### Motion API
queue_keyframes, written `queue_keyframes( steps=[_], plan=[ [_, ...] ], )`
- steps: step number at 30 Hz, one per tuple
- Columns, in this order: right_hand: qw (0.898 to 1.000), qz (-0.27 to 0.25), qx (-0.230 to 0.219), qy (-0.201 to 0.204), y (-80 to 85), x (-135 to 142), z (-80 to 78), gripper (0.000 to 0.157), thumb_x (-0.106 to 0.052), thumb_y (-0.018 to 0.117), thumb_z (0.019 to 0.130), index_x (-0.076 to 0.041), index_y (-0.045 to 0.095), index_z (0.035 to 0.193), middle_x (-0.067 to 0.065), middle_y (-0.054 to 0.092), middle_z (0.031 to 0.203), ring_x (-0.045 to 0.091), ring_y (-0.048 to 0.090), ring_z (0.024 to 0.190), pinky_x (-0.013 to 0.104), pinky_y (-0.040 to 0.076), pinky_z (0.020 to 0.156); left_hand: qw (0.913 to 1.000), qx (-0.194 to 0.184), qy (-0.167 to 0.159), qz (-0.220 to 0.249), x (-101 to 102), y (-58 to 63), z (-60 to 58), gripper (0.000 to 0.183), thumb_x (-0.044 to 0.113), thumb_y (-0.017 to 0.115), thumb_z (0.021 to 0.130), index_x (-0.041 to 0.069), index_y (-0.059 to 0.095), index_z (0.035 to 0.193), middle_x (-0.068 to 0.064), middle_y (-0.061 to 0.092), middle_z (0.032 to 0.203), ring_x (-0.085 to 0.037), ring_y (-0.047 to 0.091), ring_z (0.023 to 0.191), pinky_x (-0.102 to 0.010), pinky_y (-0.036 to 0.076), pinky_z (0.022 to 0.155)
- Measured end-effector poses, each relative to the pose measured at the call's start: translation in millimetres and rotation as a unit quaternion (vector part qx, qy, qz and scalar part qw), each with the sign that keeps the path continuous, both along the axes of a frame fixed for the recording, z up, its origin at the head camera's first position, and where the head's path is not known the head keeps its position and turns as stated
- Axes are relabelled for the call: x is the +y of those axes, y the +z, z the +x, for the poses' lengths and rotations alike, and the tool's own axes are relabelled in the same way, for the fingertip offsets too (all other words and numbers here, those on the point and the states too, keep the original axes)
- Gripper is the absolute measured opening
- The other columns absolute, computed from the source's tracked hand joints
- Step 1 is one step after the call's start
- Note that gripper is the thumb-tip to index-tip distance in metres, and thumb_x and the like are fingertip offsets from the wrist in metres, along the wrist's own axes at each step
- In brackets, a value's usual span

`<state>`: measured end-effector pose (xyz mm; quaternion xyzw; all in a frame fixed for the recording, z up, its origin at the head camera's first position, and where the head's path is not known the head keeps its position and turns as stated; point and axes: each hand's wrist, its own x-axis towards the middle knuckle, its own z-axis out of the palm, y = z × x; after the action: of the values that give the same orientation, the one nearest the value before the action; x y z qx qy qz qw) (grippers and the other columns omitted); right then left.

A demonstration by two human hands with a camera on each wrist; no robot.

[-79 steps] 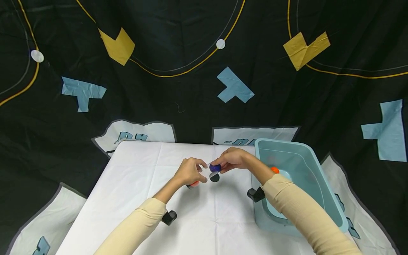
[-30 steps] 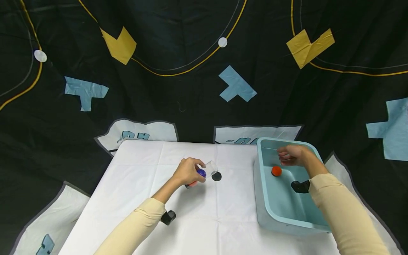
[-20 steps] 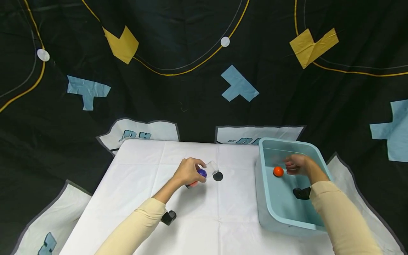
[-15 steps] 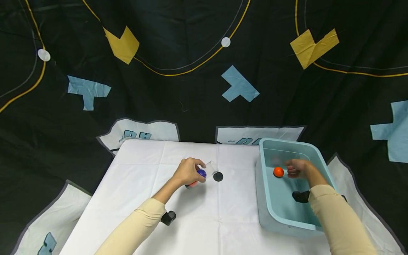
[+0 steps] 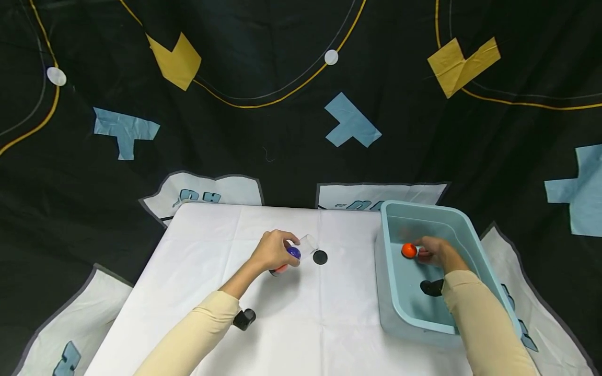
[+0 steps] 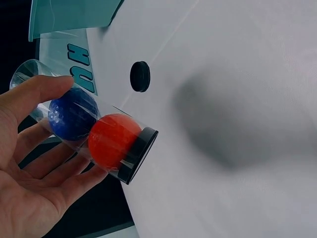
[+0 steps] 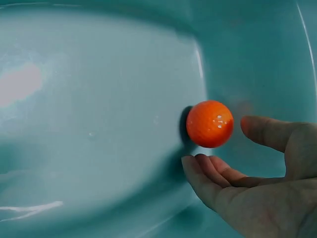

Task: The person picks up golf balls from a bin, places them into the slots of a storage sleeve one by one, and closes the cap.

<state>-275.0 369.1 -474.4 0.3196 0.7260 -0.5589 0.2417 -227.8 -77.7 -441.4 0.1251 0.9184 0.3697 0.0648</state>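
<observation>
My left hand [image 5: 274, 249] grips a clear plastic tube [image 5: 308, 245] above the table, its uncapped end pointing away to the right. Inside lie a blue ball [image 6: 74, 115] and, beyond it, a red-orange ball [image 6: 114, 141] against the black end cap [image 6: 138, 156]. A loose black cap [image 5: 320, 257] rests on the white cloth nearby. Down in the light blue bin [image 5: 390, 292], my right hand [image 5: 437, 252] has its thumb and fingers spread beside an orange ball [image 7: 210, 124]. A small gap shows between thumb and ball in the right wrist view.
The bin's raised walls surround my right hand, with its rim [image 5: 425, 206] at the back. White cloth covers the table [image 5: 282, 334]. Behind hangs a dark curtain [image 5: 263, 156] with yellow and blue shapes. A black wrist mount [image 5: 244, 318] sits under each forearm.
My right hand has left the tube and moved into the bin, lately closing in on the orange ball. The blue ball, earlier in its fingers, is now inside the tube. My left hand stays put.
</observation>
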Motion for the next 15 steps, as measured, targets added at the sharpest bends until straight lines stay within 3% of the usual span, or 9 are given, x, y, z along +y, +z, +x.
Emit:
queue_keyframes(
  steps=[6, 10, 15],
  plan=[
    [1.0, -0.011, -0.003, 0.001, -4.4, 1, -3.0, 0.061, -0.011, 0.053, 0.1, 0.016, 0.022, 0.145, 0.026, 0.039, 0.123, 0.033, 0.047, 0.112, 0.043, 0.039, 0.117, 1.0, 0.0, 0.005, 0.003, -4, 1.3, -1.3, 0.039, 0.012, 0.092, 0.065, 0.013, 0.077, 0.101, -0.008, 0.077, 0.088, -0.018, 0.069, 0.078, -0.029, 0.057, 0.068],
    [1.0, -0.014, -0.007, -0.025, -8.0, -2, -5.0, 0.053, -0.011, 0.056, 0.099, 0.013, 0.029, 0.138, 0.024, 0.039, 0.12, 0.032, 0.047, 0.11, 0.043, 0.041, 0.115, 1.0, 0.001, 0.005, 0.004, -6, 1.3, -2.3, 0.039, 0.013, 0.092, 0.066, 0.013, 0.077, 0.102, -0.008, 0.077, 0.089, -0.019, 0.069, 0.079, -0.029, 0.057, 0.067],
    [0.999, -0.026, -0.003, -0.024, -12.4, -6, -4.6, 0.042, -0.011, 0.057, 0.099, 0.01, 0.034, 0.127, 0.023, 0.038, 0.12, 0.034, 0.044, 0.111, 0.043, 0.046, 0.11, 1.0, 0.003, 0.004, 0.004, -7, 0.9, -2.9, 0.039, 0.013, 0.092, 0.066, 0.013, 0.077, 0.102, -0.008, 0.077, 0.089, -0.019, 0.069, 0.078, -0.028, 0.057, 0.066]
  ],
)
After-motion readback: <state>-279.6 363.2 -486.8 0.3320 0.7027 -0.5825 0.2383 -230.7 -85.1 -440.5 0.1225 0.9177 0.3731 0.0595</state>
